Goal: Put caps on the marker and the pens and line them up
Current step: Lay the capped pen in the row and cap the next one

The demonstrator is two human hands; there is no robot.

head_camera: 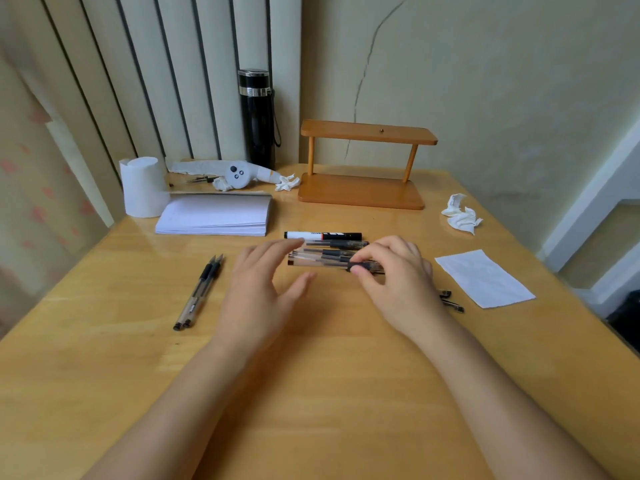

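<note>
Pale walls and a ribbed radiator back the wooden bench (311, 375), which carries a good deal that has no part in the job: a black flask (258, 116), a wooden rack (363, 188), a stack of paper (214, 214), a tissue roll (142, 187) and a loose white sheet (485, 277) at the right.

At the middle, a row is already taking shape. The marker (322, 235) lies crosswise at the far edge of the row with its black cap on, and just near of it lie several clear pens (332, 252) side by side, close together — their exact count is hard to tell because both hands overlap them. The right hand (391, 271) pinches the dark end of the nearest pen (325, 266) in that row, thumb and fingers closed on it; whether it is seating a cap or only nudging the pen straight I cannot tell. The left hand (263, 289) is open, fingers spread, resting at the row's left end as if squaring it up.

Two more pens (199, 292) lie together well to the left, tips bare, pointing away — they look uncapped. Two small dark caps (452, 301) sit near the right wrist. My reading: more than half is done, with those two pens left to cap and add to the row.
</note>
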